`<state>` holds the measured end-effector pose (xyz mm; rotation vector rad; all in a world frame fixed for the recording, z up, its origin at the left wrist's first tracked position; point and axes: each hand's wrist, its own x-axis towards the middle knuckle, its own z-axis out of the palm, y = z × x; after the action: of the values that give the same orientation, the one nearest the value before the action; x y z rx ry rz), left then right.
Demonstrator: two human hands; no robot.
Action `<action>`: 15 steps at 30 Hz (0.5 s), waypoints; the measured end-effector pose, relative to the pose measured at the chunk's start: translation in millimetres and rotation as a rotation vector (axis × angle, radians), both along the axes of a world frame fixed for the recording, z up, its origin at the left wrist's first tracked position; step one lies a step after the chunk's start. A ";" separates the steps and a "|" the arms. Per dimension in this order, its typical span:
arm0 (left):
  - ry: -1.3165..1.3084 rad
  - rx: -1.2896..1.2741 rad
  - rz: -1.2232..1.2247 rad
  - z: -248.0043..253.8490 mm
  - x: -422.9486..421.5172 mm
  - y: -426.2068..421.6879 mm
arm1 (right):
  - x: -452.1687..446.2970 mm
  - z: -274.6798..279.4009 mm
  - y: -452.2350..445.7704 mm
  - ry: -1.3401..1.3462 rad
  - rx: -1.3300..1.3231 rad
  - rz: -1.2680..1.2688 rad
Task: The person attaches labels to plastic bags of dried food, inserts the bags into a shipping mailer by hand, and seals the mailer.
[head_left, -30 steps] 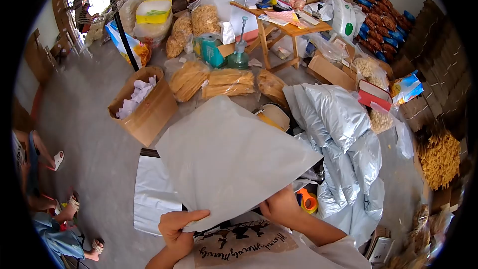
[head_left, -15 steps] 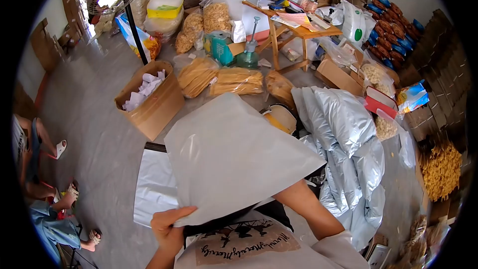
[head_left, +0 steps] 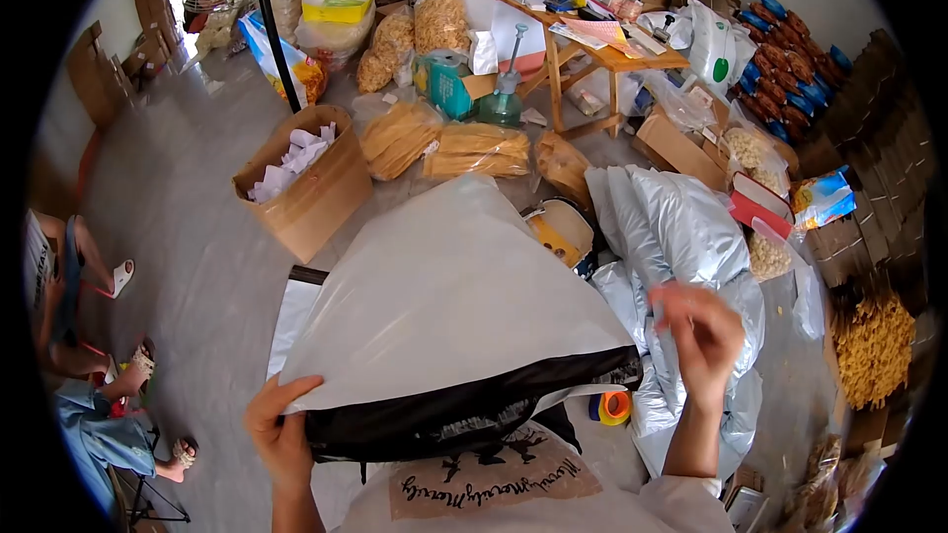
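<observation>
A large pale grey plastic mailing bag (head_left: 444, 286) spreads in front of my body, its far end sloping away from me. Along its near edge runs a black band (head_left: 464, 390) with faint markings. My left hand (head_left: 281, 424) pinches the near left corner, thumb on top. Off the bag's right end, my right hand (head_left: 703, 336) is raised with curled fingers, slightly blurred. A tiny pale bit seems to show at its fingertips, too small to name. Below that hand sits an orange and yellow tape roll (head_left: 614, 406). A stack of silver bags (head_left: 691, 227) lies to the right.
An open cardboard box (head_left: 306, 197) with crumpled paper stands ahead left. Bagged yellow sticks (head_left: 479, 151), a green pump bottle (head_left: 502, 104) and a wooden table (head_left: 622, 59) are farther ahead. A seated person's legs (head_left: 104, 424) show at the left; cartons line the right.
My right hand has come out from beneath the bag and risen to the right. The near edge has turned to show its black band. My left hand has shifted left, still gripping the corner.
</observation>
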<state>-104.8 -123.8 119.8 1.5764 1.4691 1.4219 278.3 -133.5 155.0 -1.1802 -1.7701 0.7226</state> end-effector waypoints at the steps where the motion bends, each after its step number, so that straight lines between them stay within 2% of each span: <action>1: 0.016 -0.025 -0.002 0.7 -3.0 0.3 | 4.5 -8.4 6.7 -0.003 0.016 -0.103; 2: 0.015 -0.027 0.001 2.1 -4.4 0.1 | -7.9 -6.9 23.4 -0.241 0.063 -0.269; 4: 0.063 -0.043 -0.032 4.8 -6.3 1.3 | -16.0 -17.3 39.7 -0.477 0.121 -0.419; 5: 0.063 -0.042 -0.017 6.0 -5.3 2.3 | -16.6 -29.1 43.0 -0.496 0.124 -0.231; 8: 0.068 0.052 -0.071 6.4 -7.3 2.8 | -27.2 -34.5 44.3 -0.676 0.309 0.059; 10: 0.133 0.036 -0.196 4.1 -20.9 3.7 | -29.5 -33.2 53.9 -0.537 0.260 0.396; 11: 0.138 0.038 -0.177 -3.9 -33.4 10.1 | -34.1 -33.3 52.2 -0.345 0.242 0.316; 13: -0.235 0.213 -0.664 -35.5 -57.0 30.6 | -33.5 -35.7 50.9 -0.192 0.314 0.238; 15: -0.564 0.162 -0.199 -62.9 -48.8 49.7 | -35.4 -36.8 45.9 -0.133 0.335 0.166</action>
<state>-153.6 -74.1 56.9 1.2228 0.8631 1.7133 242.9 -87.6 118.2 -0.8802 -2.0243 0.4248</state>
